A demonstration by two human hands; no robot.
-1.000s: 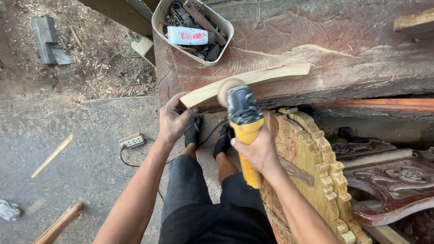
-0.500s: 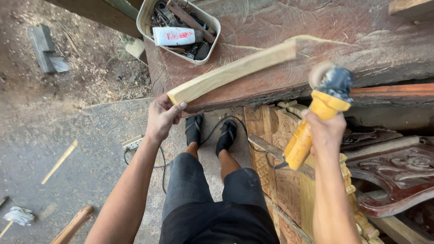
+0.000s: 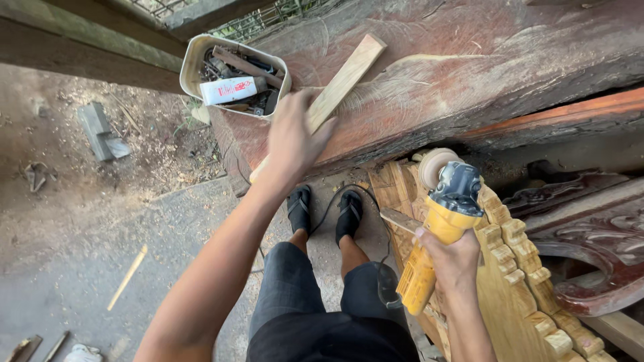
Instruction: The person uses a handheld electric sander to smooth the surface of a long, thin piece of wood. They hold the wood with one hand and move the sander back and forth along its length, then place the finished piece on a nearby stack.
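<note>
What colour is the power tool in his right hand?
Yellow body with a dark grey head, seen in the head view.

I have one view only, from the head camera, looking steeply down past my own arms to my legs and the floor (image 3: 74, 268). It faces forward onto the near edge of the counter (image 3: 469, 74), a thick slab filling the top of the frame. It sits close: both forearms run out of the bottom edge. No second view shares this scene.
</note>
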